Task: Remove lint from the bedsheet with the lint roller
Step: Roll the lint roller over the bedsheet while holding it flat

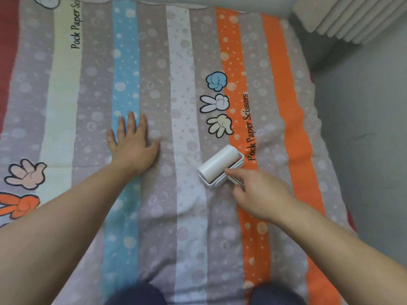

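The bedsheet (154, 62), striped in grey, cream, blue, white and orange and printed with cartoon hand signs, is spread flat across the bed and fills most of the view. This leaves a broad, nearly wrinkle-free surface for rolling. A grey floor (363, 150) is seen off its right edge, and a pale ribbed object (352, 16) at the upper right cannot be identified. The left hand (132, 144) is laid palm-down on the blue and grey stripes with its fingers straight and spread. Nothing is gripped by it, and it is judged to be placed there to pin the cloth so that it is not dragged along by the sticky roll. The right hand (262, 192) is closed round the handle of the lint roller (220, 166), with the forefinger stretched forward onto the frame, probably to press the roll down and steer it. The handle itself is largely hidden under the fingers. The lint roller is set on the sheet between the white stripe and the nearer orange one, just below the printed motifs and well apart from the left hand, its roll lying slantwise. No box, bin or basket is shown. The only holder is the roller's white frame, in which the white roll is cradled. Lint on the cloth cannot be made out, so the progress of the task cannot be judged.
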`<state>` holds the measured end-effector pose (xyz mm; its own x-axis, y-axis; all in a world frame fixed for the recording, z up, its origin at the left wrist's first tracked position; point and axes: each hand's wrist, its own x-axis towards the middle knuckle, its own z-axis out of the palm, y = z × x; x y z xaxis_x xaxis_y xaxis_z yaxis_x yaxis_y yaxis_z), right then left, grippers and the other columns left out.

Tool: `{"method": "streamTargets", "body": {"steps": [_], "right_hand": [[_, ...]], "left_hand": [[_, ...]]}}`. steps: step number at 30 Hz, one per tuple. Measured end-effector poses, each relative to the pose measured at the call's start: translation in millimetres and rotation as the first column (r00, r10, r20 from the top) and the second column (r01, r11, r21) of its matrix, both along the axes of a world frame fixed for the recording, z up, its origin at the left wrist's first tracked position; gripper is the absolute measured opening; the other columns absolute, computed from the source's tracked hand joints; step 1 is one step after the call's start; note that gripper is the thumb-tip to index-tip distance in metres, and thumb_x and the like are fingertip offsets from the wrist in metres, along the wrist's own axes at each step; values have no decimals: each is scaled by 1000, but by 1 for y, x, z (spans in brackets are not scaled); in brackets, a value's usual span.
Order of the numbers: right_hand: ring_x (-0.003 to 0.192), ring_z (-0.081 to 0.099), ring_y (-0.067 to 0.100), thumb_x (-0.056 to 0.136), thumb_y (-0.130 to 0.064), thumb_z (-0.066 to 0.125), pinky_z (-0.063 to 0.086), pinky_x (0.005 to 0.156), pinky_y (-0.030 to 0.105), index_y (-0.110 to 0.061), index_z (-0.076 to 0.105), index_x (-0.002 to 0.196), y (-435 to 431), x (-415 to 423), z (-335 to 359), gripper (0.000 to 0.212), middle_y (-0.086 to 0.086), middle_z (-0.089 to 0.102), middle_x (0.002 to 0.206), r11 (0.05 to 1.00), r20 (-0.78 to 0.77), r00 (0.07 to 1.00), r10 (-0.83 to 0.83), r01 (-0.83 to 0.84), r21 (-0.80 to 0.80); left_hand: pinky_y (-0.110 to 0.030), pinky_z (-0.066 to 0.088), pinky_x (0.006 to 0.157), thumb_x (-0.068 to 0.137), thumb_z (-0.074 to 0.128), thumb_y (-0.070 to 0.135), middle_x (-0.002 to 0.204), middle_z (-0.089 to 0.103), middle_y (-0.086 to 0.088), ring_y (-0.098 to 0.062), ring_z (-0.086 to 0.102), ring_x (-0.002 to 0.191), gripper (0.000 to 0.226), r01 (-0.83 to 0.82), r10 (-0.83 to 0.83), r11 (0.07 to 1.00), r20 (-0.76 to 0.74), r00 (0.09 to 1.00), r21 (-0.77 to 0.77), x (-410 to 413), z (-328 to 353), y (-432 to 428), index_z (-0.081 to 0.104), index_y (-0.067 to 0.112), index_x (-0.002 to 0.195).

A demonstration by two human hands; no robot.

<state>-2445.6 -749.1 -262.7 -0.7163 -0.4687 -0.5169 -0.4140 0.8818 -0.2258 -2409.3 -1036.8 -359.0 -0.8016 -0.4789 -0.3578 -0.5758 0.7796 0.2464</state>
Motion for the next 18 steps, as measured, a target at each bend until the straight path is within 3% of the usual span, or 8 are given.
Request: {"method": "streamTargets", "body": {"steps": [6, 14, 16, 18], "right_hand": [[115, 56, 26, 88, -29, 46, 47, 84, 35, -44, 48, 133, 51, 15, 1, 48, -1, 60, 129, 999, 8, 999, 52, -52, 7], [118, 56, 9, 86, -29, 52, 45, 92, 22, -47, 49, 135, 109, -8, 29, 53, -15, 55, 136, 997, 271, 960, 69, -54, -62], [91, 64, 3, 87, -22, 52, 46, 72, 15, -47, 55, 129, 124, -23, 45, 49, -13, 67, 115, 996, 392, 918, 66, -39, -77], [54, 57, 1, 90, -15, 54, 41, 51, 14, -45, 60, 122, 131, -40, 60, 45, -11, 68, 77, 981, 466, 885, 5, 86, -175]], "left_hand": [[-52, -18, 121, 104, 38, 46, 169, -19, -3, -24, -25, 153, 67, 74, -68, 991, -55, 996, 114, 4, 8, 74, 7, 33, 162], [-52, -19, 120, 97, 54, 47, 168, -21, 2, -21, -27, 152, 81, 156, -149, 980, -60, 987, 127, 0, 7, 118, 6, 36, 162], [-52, -17, 121, 94, 59, 50, 169, -17, 2, -20, -24, 153, 84, 185, -177, 979, -86, 980, 91, -3, 7, 114, 10, 36, 162], [-50, -16, 122, 92, 62, 51, 169, -14, -1, -21, -23, 153, 88, 220, -213, 973, -106, 971, 67, -10, 8, 111, 12, 32, 162]]}}
